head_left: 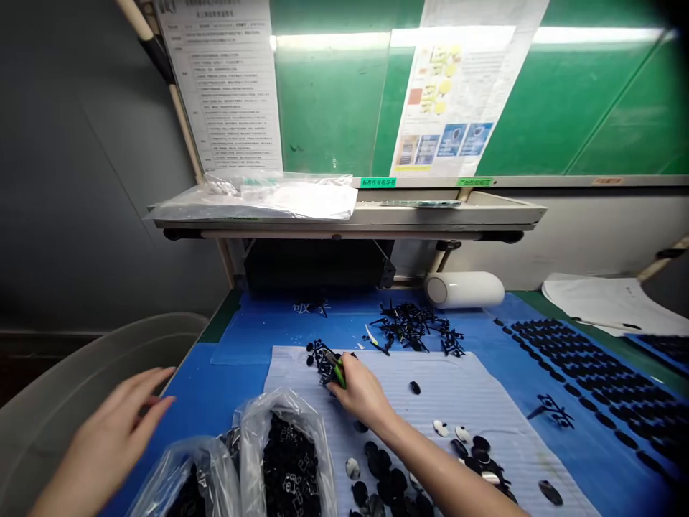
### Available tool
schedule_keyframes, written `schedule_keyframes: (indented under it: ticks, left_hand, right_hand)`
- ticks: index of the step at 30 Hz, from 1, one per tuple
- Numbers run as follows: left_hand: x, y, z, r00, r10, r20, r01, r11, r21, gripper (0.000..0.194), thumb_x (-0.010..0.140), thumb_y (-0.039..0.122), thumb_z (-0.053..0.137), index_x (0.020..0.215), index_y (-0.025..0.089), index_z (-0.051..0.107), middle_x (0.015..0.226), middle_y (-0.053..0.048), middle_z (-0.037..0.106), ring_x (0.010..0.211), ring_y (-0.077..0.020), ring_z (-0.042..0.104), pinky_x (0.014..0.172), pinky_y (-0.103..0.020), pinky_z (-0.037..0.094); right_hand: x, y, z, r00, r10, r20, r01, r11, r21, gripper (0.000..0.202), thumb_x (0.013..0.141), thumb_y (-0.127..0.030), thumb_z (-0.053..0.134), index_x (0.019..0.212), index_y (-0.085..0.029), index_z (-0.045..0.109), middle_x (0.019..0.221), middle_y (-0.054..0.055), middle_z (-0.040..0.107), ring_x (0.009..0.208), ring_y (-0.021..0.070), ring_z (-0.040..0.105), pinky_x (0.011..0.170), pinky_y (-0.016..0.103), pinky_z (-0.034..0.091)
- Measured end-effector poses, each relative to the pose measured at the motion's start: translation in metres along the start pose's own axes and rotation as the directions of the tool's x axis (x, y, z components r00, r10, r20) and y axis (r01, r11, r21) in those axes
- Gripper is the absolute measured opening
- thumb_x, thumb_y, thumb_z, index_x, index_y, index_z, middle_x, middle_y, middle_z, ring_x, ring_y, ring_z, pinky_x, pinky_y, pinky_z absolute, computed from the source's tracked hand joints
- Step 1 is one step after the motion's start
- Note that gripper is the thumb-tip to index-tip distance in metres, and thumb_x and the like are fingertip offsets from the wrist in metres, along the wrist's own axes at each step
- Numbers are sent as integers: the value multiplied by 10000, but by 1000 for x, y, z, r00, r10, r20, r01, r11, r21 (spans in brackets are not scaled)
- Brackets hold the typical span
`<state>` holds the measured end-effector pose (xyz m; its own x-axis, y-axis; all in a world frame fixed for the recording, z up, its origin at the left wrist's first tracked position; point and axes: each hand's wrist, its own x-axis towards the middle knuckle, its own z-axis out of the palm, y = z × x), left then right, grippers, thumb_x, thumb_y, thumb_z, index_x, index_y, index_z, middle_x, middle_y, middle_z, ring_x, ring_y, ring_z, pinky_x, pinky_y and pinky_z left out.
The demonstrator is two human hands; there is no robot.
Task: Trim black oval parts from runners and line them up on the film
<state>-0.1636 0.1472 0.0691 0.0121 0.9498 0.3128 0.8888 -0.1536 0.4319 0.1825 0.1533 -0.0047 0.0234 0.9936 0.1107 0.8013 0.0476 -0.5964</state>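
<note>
My right hand (358, 391) is closed around a small pair of nippers with green handles (339, 373). Their metal jaws point up and left, over a small cluster of black plastic parts (321, 359) at the back edge of the white ribbed sheet (430, 370). Whether the jaws grip a part cannot be made out. At the left, my left hand (121, 424) is held in the air near the rim of a translucent bin (177, 319), fingers stretched and apart, with nothing in it. Two clear plastic bags hold black parts, one (291, 467) in front and another (188, 488) beside it.
Black sprue pieces (412, 324) are heaped behind the sheet. Black discs (387, 481) lie scattered in front, and rows of black ovals (581, 373) cover the right side. A white cylinder (466, 289) stands under the shelf (344, 224), which overhangs the table's back.
</note>
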Motion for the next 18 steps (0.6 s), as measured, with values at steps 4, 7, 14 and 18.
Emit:
schedule_keyframes:
  ticks: [4, 7, 14, 18]
  left_hand:
    - [-13, 61, 32, 953, 143, 267, -125, 989, -84, 361, 794, 399, 417, 1139, 316, 482, 1183, -18, 519, 938, -193, 577, 706, -244, 495]
    - [-21, 93, 42, 916, 229, 330, -180, 969, -171, 330, 814, 371, 387, 1113, 300, 508, 1144, -23, 552, 979, -199, 557, 751, -256, 486]
    - [-45, 134, 52, 933, 128, 335, 16, 918, -397, 256, 797, 353, 417, 981, 275, 578, 942, -27, 630, 751, -177, 605, 624, -245, 502]
    - [-56, 151, 69, 917, 33, 396, 177, 859, -480, 322, 766, 307, 474, 1077, 240, 517, 950, -51, 610, 759, -170, 598, 661, -275, 506]
  right_hand:
    - [5, -5, 8, 999, 24, -45, -17, 988, 154, 203, 679, -104, 517, 684, -212, 345, 669, -12, 470, 674, 173, 473, 554, 245, 260]
    - [11, -2, -2, 996, 76, -38, -59, 944, 325, 211, 680, -128, 516, 670, -216, 324, 608, -36, 435, 594, 150, 445, 530, 241, 273]
    - [-7, 6, -47, 987, 153, 52, -140, 649, 748, 256, 730, -311, 508, 727, -229, 266, 601, -69, 371, 472, 91, 379, 468, 227, 336]
    - [-27, -7, -42, 985, 173, -8, -84, 518, 851, 301, 723, -341, 545, 738, -234, 264, 653, -63, 407, 511, 86, 392, 510, 225, 347]
